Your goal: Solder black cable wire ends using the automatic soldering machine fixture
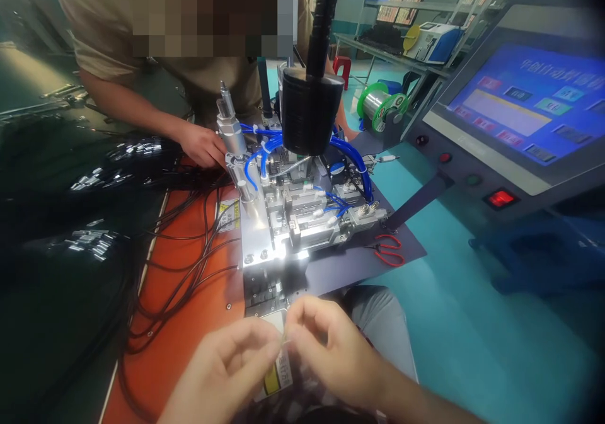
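Observation:
My left hand [227, 364] and my right hand [326, 342] meet at the bottom centre, fingers pinched together on a small thin part [283, 343] that I cannot make out. They hover over the orange work surface [189, 323], just in front of a metal fixture [293, 216] with blue air tubes [352, 153]. A black cylindrical head [309, 109] hangs over the fixture. Thin black cables [189, 241] run across the orange surface.
Another person in a beige shirt stands at the far side, one hand [201, 145] beside the fixture. Red scissors [390, 251] lie on a dark mat. A blue touchscreen [529, 99] with buttons is at right. A solder wire spool [380, 104] stands behind. Small metal parts [92, 241] lie at left.

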The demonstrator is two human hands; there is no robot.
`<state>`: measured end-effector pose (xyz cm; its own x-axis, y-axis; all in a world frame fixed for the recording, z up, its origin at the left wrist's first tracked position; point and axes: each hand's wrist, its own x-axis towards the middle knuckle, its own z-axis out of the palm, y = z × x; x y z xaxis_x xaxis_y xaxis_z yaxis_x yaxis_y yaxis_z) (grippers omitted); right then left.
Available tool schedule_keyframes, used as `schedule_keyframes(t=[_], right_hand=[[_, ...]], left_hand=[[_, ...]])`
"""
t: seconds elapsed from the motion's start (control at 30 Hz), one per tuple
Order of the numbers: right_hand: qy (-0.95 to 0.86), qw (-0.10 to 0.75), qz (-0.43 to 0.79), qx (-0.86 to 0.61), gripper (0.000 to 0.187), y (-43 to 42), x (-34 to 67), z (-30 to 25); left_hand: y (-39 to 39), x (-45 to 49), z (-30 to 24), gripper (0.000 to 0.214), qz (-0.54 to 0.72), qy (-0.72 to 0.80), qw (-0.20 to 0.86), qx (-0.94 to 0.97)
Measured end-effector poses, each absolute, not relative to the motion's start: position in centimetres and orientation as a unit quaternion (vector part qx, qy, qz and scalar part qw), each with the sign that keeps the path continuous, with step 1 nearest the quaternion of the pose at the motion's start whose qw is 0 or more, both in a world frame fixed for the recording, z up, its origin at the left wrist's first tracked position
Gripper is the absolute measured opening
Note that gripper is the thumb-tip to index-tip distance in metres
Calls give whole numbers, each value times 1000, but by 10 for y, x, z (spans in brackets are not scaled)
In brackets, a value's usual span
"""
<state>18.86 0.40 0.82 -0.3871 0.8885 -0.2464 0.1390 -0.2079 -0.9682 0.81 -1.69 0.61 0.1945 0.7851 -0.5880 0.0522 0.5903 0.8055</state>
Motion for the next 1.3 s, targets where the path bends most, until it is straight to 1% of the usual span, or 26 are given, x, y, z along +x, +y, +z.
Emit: schedule_keyframes(t=[0.1,0.23,0.33,0.5,0.63,0.7,0.87,1.0,1.17,1.3], right_hand=[[-515,306,641,-480,13,2,191,3],[-542,343,578,-504,13,-4,194,0],[-545,337,569,-516,8,-5,194,1],[-488,333,623,-513,9,-1,190,3],[-423,306,693,-498,12,1,188,4],[-408,301,709,-490,14,2,188,5],[-487,313,681,-449,9,5,190,6],[-535,320,660,-419,9,8,192,6],[-541,335,644,-425,9,6,189,0],[-534,334,643,-434,9,4,190,-3]], left_hand=[[-18,8,5,46,278,576,695,327],[-17,7,4,45,261,576,689,354],[-16,8,6,43,261,585,678,360],[-14,9,6,39,266,590,664,375],[-15,8,2,44,266,592,670,360],[-17,8,2,48,268,592,674,351],[-17,8,5,49,249,584,685,358],[-15,7,2,48,234,576,703,346],[-17,10,1,43,245,601,675,352],[-18,19,14,32,270,630,638,351]])
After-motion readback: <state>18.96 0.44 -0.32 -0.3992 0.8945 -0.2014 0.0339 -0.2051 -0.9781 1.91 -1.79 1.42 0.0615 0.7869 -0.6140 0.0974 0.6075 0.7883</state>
